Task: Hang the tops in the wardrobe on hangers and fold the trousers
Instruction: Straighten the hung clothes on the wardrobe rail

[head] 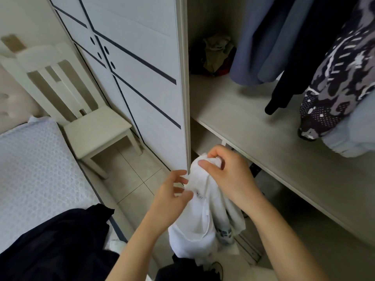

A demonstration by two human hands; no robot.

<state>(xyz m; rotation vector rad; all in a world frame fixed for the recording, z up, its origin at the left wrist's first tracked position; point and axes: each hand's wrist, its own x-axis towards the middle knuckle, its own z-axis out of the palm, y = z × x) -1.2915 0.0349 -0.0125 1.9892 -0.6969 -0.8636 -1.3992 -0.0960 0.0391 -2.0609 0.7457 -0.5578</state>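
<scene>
Soft, even, fairly bright indoor light; faint shadows under the hanging clothes; the white top is nearly washed out; edges bow; slight overall blur.

A crumpled white top hangs bunched before the open wardrobe, its upper end pinched in the right hand.

Left hand and right hand: both bare. Forearms: uncovered from wrist to frame edge, no sleeve in view. Below the hands, a dark garment covers the lower body; its type cannot be determined. Just right of it, light footwear with dark edging, blurred.
</scene>
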